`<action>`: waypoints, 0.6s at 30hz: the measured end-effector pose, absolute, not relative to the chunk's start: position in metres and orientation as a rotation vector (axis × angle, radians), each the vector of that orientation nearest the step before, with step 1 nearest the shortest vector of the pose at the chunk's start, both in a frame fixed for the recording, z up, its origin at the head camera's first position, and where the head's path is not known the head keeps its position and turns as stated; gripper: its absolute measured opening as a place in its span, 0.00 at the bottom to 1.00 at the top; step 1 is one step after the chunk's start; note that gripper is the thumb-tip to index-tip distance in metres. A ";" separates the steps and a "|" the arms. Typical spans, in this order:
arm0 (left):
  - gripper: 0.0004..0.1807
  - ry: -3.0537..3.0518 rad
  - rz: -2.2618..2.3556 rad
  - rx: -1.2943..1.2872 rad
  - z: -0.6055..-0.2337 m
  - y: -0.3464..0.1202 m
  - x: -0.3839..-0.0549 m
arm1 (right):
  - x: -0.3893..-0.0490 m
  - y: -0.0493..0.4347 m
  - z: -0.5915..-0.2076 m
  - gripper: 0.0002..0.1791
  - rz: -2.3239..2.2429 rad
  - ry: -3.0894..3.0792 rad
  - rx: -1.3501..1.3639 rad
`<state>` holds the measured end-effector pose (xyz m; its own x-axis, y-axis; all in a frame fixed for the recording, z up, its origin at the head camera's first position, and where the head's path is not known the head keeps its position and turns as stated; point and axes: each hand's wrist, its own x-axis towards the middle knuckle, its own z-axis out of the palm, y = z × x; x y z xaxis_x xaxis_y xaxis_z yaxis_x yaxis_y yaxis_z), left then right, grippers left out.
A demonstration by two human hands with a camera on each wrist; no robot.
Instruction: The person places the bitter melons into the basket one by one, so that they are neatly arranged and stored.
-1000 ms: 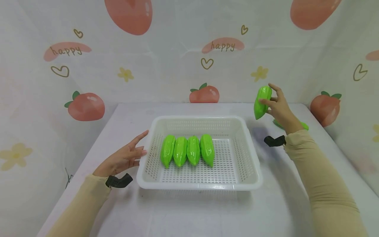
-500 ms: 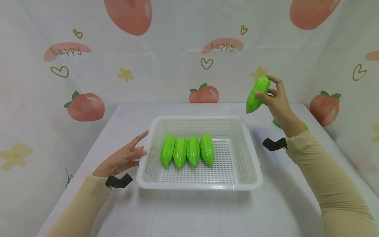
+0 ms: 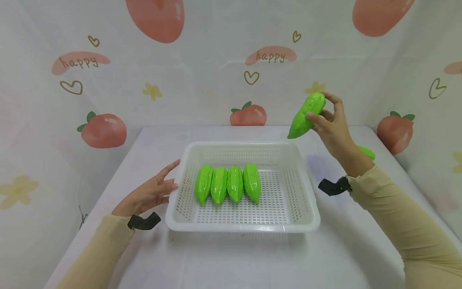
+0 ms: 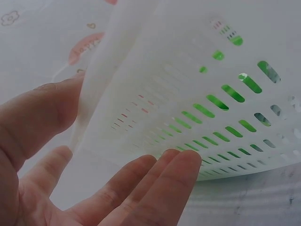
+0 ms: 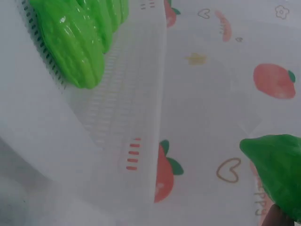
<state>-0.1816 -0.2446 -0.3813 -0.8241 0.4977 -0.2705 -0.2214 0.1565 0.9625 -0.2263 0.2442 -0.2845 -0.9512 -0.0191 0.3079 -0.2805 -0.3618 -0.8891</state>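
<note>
My right hand (image 3: 335, 130) pinches a bright green bitter melon (image 3: 306, 115) between thumb and fingers. It is in the air above the far right corner of a white perforated basket (image 3: 242, 228), its pointed end tilted down to the left. In the right wrist view that bitter melon (image 5: 277, 169) shows at the lower right. Several similar bitter melons (image 3: 235, 184) lie side by side in the basket's left and middle part, tips toward me. My left hand (image 3: 149, 192) is at the basket's left rim, its fingers extended along the outer wall (image 4: 188, 80).
Another green piece (image 3: 366, 152) lies on the white table (image 3: 231, 261) at the far right, partly hidden behind my right wrist. A white printed cloth (image 3: 202, 80) hangs behind the table and along both sides.
My right hand has risen and moved left with the bitter melon, which has tilted more toward horizontal. The left hand and the basket have stayed in place.
</note>
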 end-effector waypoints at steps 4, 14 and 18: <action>0.43 1.883 1.724 0.263 -0.381 -0.245 -0.182 | -0.221 0.239 -0.285 0.34 2.444 -1.674 0.383; 0.43 1.846 1.742 0.262 -0.379 -0.246 -0.182 | -0.210 0.230 -0.293 0.35 2.394 -1.853 0.426; 0.43 1.840 1.747 0.256 -0.379 -0.246 -0.181 | -0.208 0.226 -0.299 0.34 2.368 -1.963 0.449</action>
